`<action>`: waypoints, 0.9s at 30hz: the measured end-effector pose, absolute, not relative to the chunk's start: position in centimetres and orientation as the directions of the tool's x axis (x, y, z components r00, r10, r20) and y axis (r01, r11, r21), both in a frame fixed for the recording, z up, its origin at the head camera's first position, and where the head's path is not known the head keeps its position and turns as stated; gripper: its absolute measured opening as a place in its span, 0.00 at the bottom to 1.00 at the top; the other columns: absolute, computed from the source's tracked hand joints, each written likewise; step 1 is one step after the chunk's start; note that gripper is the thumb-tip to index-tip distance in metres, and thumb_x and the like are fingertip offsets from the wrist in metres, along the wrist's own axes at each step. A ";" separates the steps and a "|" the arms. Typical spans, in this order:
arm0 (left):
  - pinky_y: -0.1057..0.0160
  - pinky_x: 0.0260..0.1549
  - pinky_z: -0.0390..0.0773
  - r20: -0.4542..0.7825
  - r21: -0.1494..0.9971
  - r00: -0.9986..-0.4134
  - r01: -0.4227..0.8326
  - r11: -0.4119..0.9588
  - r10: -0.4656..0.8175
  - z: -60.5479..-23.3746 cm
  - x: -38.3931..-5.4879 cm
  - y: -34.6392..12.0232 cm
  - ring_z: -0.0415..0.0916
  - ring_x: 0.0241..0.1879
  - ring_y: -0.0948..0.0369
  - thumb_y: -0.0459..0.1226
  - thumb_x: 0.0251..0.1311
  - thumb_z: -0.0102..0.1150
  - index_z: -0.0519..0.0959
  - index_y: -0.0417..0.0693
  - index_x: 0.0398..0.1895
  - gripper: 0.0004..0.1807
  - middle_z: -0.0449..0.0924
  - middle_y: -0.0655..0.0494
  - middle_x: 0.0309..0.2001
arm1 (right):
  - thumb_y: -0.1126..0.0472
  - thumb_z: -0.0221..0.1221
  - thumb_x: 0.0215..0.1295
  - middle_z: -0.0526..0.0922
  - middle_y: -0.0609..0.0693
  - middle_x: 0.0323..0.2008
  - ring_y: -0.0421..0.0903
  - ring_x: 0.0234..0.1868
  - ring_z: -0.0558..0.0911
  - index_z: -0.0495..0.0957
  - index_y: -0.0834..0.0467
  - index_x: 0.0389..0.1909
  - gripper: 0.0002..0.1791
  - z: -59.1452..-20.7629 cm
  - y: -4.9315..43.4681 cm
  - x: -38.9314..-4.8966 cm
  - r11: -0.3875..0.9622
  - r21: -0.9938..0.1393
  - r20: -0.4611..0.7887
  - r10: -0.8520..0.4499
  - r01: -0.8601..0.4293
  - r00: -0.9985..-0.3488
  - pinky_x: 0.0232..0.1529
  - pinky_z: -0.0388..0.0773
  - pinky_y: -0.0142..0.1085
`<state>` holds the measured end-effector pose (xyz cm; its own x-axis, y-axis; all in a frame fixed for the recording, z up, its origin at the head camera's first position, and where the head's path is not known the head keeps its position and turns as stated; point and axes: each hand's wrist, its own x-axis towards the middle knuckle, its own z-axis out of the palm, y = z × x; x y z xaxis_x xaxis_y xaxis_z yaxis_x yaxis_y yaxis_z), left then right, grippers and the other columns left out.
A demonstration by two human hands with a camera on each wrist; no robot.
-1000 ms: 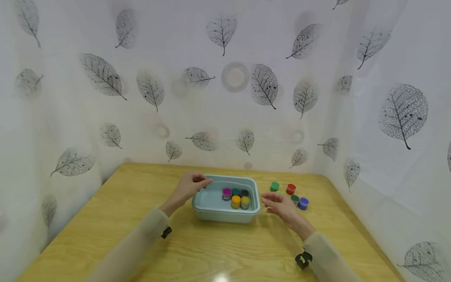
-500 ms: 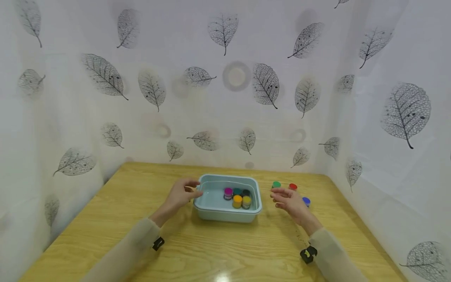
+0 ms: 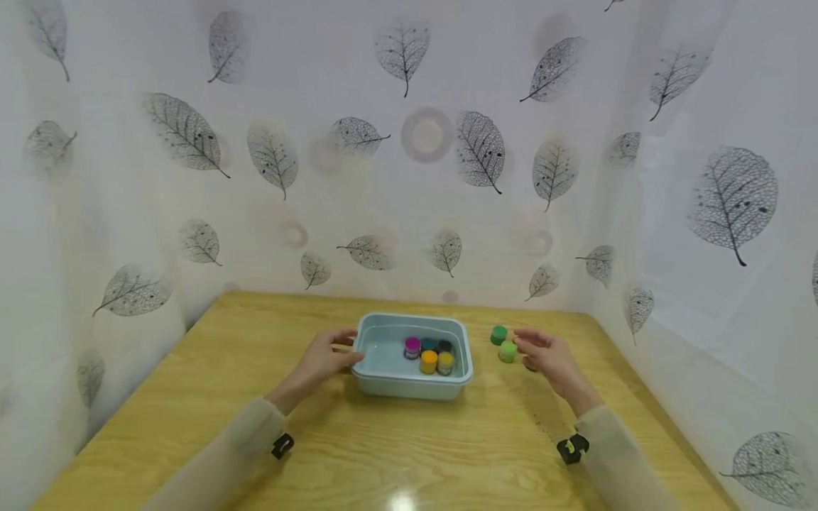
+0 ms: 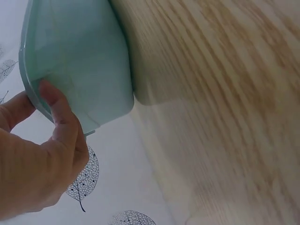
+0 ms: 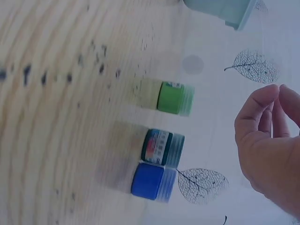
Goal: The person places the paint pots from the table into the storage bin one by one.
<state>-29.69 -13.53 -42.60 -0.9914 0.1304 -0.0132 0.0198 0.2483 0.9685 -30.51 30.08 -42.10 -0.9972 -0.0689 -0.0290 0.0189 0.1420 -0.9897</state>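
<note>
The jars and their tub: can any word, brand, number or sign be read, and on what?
No text can be read.
Dark green jar: printed label, characters too blurred.
Light green jar: label print, too small.
Purple jar and yellow jar: label marks, too small.
Tub: no lettering visible.

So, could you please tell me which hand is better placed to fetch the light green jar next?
Probably the right hand: it is beside the light green jar, while the left hand holds the blue tub at the end away from that jar.
</note>
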 end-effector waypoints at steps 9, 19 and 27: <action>0.59 0.32 0.87 -0.064 0.978 -0.989 -0.036 0.206 0.131 -42.9 -30.2 -13.7 0.79 0.32 0.57 0.29 0.58 0.66 0.69 0.40 0.67 0.32 0.75 0.39 0.46 | 0.52 0.59 0.69 0.82 0.32 0.41 0.37 0.45 0.80 0.73 0.60 0.61 0.24 -41.9 32.9 -30.6 0.216 -0.976 -0.031 -0.036 0.023 -0.999 0.45 0.82 0.34; 0.62 0.32 0.86 -0.077 0.989 -0.986 -0.056 0.137 0.150 -43.2 -29.9 -14.0 0.78 0.31 0.59 0.30 0.58 0.66 0.68 0.41 0.68 0.33 0.74 0.46 0.41 | 0.52 0.59 0.70 0.79 0.34 0.47 0.36 0.49 0.79 0.68 0.64 0.66 0.30 -42.8 35.9 -30.9 0.261 -0.965 -0.024 -0.043 0.012 -0.999 0.51 0.82 0.33; 0.63 0.32 0.86 -0.084 0.995 -0.989 -0.076 0.068 0.123 -43.9 -29.9 -14.0 0.78 0.31 0.61 0.30 0.58 0.67 0.69 0.40 0.68 0.33 0.74 0.48 0.39 | 0.58 0.60 0.69 0.81 0.31 0.41 0.33 0.45 0.80 0.77 0.59 0.57 0.18 -44.3 38.3 -31.2 0.317 -0.947 0.030 -0.095 -0.059 -0.995 0.49 0.82 0.33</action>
